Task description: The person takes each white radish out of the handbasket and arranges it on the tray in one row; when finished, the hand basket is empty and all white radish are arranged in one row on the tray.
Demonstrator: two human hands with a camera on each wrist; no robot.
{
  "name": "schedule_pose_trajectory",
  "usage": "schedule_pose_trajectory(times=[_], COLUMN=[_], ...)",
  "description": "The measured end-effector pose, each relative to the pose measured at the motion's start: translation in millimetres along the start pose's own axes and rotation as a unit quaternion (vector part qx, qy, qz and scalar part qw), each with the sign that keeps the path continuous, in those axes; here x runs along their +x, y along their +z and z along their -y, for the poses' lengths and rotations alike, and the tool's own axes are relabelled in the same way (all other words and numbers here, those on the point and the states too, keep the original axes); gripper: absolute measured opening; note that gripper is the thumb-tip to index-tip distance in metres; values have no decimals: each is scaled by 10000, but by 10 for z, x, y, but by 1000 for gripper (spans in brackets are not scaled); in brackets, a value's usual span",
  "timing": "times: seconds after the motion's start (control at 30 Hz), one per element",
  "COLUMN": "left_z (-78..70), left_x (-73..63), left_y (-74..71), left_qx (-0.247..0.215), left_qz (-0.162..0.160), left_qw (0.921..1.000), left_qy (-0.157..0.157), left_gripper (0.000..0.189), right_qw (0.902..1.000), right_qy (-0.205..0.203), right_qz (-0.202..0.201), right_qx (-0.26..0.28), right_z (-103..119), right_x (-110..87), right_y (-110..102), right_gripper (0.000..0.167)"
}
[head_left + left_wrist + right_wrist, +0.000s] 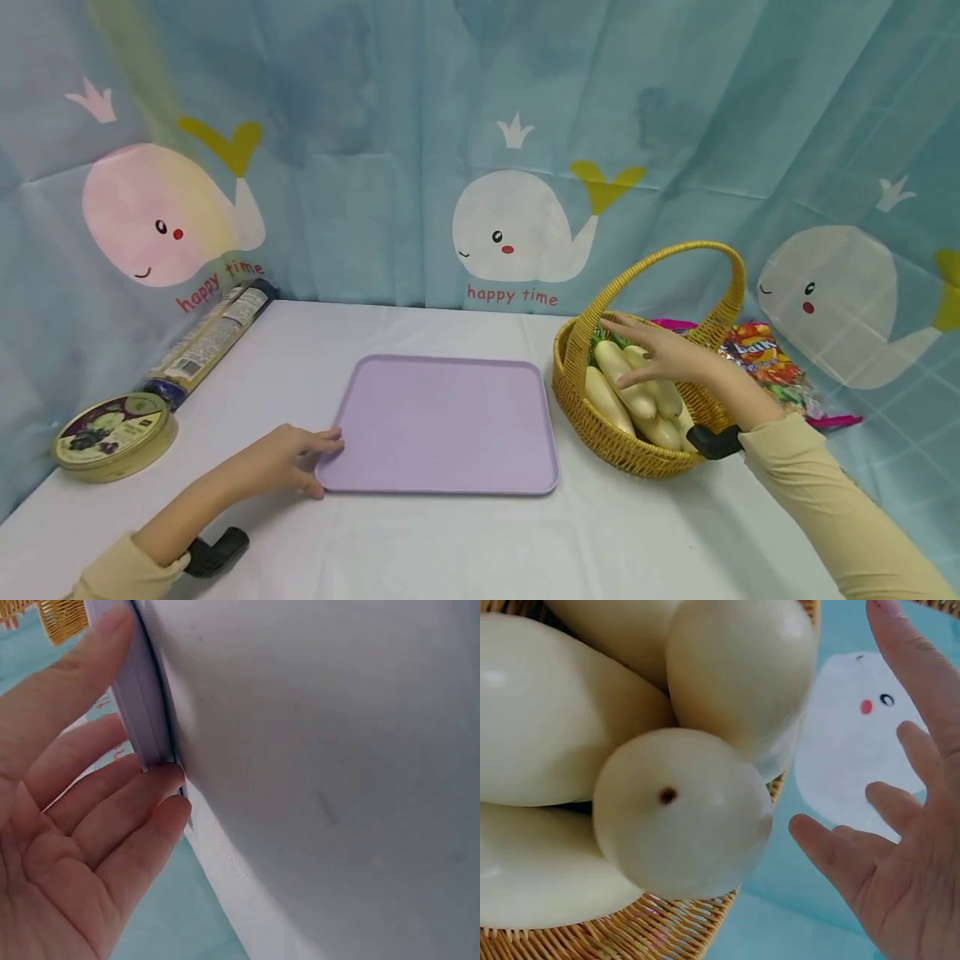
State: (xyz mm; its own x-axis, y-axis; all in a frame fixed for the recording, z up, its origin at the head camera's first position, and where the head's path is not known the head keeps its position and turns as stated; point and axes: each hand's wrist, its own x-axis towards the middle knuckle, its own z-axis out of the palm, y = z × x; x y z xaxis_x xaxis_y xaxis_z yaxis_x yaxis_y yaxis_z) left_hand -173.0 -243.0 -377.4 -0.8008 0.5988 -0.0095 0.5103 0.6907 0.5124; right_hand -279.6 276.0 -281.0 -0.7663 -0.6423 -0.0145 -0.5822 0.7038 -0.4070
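Note:
A pale purple tray [442, 425] lies flat on the white table. My left hand [288, 458] is at its left side, fingers over the left rim and thumb by the near corner. In the left wrist view, the fingertips touch the tray's edge [142, 697]. My right hand [660, 350] hovers with spread fingers over a yellow wicker basket [622, 450], holding nothing. Several smooth white radishes [626, 379] with green tops fill the basket. Up close in the right wrist view, a radish [682, 814] points its rounded, dark-spotted end at the camera, left of my right hand [907, 847].
The basket's tall handle [675, 250] arches behind my right hand. A colourful snack bag [772, 358] lies right of the basket. On the left are a round tin [112, 437] and a long dark-ended package [213, 337]. A blue whale-print curtain [375, 167] hangs behind.

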Motion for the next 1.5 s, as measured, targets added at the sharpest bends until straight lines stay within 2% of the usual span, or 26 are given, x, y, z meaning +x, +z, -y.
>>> schedule_pose_trajectory(times=[0.13,0.4,0.63,0.7,0.87,0.97,1.0,1.1,1.2,1.27,1.5], left_z=[-9,-8,-3,-3,20,65,90,121,87,40,-1], left_x=[-19,-36,-40,-44,-55,-56,-58,-61,-59,-55,-52], left_y=[-2,32,86,90,79,97,107,123,106,86,71], left_qx=[26,-16,-40,-12,-48,-121,-99,-119,-104,-82,-9], left_qz=[-11,-142,-233,-248,-293,-362,-436,-474,-396,-296,-256], left_qw=[10000,9999,9995,9996,9994,9986,9975,9966,9978,9991,9996], left_qy=[-57,81,194,164,174,369,544,657,516,284,149], left_gripper=[68,68,66,65,65,64,61,59,61,63,60], right_qw=[10000,9996,9995,9997,9990,9979,9975,9966,9956,9951,9937], right_qy=[55,130,270,191,230,377,427,563,640,618,642], right_qz=[47,48,143,151,321,425,449,516,596,646,856], right_qx=[-42,-232,13,43,-217,-321,-326,-323,-345,-411,-347], right_z=[-48,-132,-163,-160,-124,-101,-92,-82,-81,-86,-114], right_x=[87,241,305,325,367,373,373,371,377,383,402], right_y=[1,14,50,65,98,100,98,101,101,99,68], right_gripper=[90,88,89,89,87,86,85,83,84,85,86])
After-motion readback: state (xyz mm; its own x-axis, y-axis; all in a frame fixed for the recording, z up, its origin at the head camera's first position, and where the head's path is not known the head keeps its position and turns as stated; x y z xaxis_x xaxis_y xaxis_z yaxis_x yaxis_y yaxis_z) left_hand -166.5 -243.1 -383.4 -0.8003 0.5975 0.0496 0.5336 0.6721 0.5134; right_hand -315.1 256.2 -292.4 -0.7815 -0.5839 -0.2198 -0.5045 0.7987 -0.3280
